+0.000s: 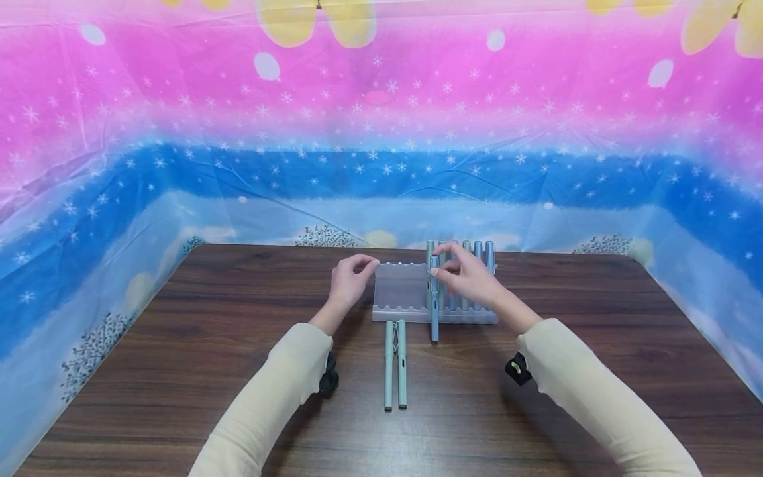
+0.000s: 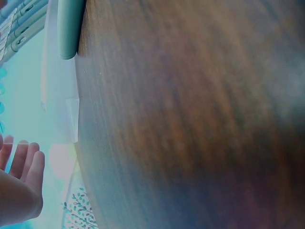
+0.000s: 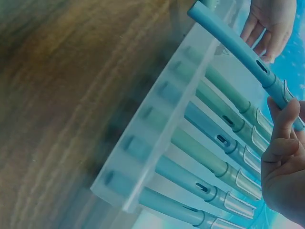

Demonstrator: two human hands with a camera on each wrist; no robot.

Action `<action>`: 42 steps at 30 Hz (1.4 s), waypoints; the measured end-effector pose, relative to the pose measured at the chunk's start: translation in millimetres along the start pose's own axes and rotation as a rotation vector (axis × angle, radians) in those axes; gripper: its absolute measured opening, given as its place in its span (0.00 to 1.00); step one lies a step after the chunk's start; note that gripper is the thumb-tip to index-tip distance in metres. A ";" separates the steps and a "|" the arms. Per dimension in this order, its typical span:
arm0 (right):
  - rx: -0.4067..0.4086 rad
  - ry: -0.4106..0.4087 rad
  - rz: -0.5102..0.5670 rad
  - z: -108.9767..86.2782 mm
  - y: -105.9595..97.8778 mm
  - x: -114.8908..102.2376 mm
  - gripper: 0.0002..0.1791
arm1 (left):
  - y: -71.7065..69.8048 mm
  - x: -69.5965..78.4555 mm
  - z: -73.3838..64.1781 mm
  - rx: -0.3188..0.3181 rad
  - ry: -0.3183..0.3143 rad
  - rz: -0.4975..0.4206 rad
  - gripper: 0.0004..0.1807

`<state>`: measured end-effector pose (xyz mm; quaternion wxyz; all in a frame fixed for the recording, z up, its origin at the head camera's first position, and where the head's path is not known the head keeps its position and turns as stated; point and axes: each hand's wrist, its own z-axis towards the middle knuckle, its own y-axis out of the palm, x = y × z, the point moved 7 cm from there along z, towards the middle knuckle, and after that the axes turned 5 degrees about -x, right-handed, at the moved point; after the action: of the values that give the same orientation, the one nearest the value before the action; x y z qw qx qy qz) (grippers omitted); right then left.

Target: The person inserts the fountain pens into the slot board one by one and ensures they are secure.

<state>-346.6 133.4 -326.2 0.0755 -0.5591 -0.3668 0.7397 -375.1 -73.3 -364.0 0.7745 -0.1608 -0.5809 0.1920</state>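
Note:
My right hand [image 1: 471, 275] pinches a blue pen [image 1: 434, 311] by its upper, clipped end, between thumb and fingers. The pen is held in front of a clear pen rack [image 1: 401, 285], its lower end reaching past the rack's front edge. My left hand [image 1: 348, 281] holds the rack's upper left corner between thumb and forefinger. In the right wrist view, several green and blue pens [image 3: 207, 157] lie side by side in the rack's slots. Two green pens, a left one [image 1: 389, 371] and a right one [image 1: 402, 371], lie on the table before the rack.
The dark wooden table [image 1: 197, 371] extends around the rack. Behind it hangs a pink and blue cloth [image 1: 298, 172] with snowflake prints. A black wrist device [image 1: 328, 375] sits at the left cuff and another black device [image 1: 518, 368] at the right cuff.

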 end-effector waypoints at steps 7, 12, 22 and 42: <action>0.028 -0.044 -0.012 6.3 -6.6 -8.6 0.19 | -0.1 -0.3 0.1 -0.001 0.000 0.000 0.10; 0.038 -0.049 -0.004 11.0 -10.6 -13.6 0.18 | 0.1 -0.6 -0.4 -0.008 0.001 -0.004 0.10; 0.124 -0.135 -0.022 15.0 -16.7 -20.9 0.16 | 0.2 -1.2 -0.5 -0.010 0.007 -0.012 0.11; 0.217 -0.221 -0.030 10.2 -0.6 -17.8 0.16 | -0.6 0.2 -1.0 -0.010 0.002 -0.005 0.11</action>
<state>-349.4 119.8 -311.0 0.1056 -0.4572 -0.2993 0.8308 -374.0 -73.7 -363.8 0.7746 -0.1636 -0.5816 0.1870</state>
